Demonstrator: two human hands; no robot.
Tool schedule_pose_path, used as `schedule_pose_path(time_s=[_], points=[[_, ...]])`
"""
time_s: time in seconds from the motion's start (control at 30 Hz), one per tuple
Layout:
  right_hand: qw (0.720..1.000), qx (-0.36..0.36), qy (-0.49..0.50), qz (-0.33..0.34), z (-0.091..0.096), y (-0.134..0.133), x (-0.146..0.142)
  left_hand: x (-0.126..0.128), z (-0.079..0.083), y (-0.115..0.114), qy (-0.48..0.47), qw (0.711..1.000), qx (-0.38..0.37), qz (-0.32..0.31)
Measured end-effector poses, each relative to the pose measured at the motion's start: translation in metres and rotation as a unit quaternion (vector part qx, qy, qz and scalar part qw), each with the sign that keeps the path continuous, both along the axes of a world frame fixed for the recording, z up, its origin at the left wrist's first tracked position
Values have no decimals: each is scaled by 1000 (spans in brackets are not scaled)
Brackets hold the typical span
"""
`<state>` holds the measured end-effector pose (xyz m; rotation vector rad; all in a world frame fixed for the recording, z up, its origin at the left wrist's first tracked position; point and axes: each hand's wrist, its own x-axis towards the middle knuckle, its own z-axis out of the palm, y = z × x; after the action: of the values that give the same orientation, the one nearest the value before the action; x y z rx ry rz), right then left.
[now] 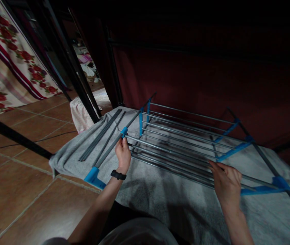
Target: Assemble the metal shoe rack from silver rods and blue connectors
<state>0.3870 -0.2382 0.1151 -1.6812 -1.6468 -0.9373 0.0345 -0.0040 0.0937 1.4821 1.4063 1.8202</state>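
Note:
A metal rack [185, 136] of grey tubes and blue plastic connectors lies on a grey cloth [175, 204] on the floor. My left hand [123, 154] is closed round the near ends of the grey tubes, just below a blue connector [124, 131] on the left side bar. My right hand [226, 182] grips the nearest grey tubes close to a blue side piece [259, 190]. A black band is on my left wrist. Loose grey tubes [101, 136] lie to the left on the cloth.
Brown floor tiles [19, 190] lie to the left, crossed by a thin cable. Black frame bars [78, 78] rise at the left. A flowered cloth [9, 58] hangs at far left. A dark red fabric wall [211, 68] stands behind the rack. A pale striped bundle [83, 109] sits by the bars.

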Motion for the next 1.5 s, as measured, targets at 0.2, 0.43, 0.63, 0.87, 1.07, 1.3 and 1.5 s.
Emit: schedule_pose_path(time_s=[0.2, 0.43, 0.63, 0.87, 1.07, 1.3, 1.5], points=[[1000, -7, 6, -1, 0, -1, 0, -1, -1, 1, 9, 1000, -3, 15], [1000, -1, 3, 3, -2, -1, 3, -2, 1, -1, 22, 1000, -14, 16], [1000, -13, 5, -8, 0, -2, 1, 0, 1, -1, 5, 1000, -15, 13], [1000, -19, 2, 7, 0, -1, 5, 2, 5, -3, -5, 1000, -20, 16], [1000, -20, 5, 15, 0, -1, 6, 2, 0, 0, -16, 999, -23, 23], [999, -38, 9, 22, 1, 0, 6, 1, 0, -1, -2, 1000, -22, 14], [998, -58, 21, 3, -6, -3, 7, 0, 0, 0, 4, 1000, -25, 17]])
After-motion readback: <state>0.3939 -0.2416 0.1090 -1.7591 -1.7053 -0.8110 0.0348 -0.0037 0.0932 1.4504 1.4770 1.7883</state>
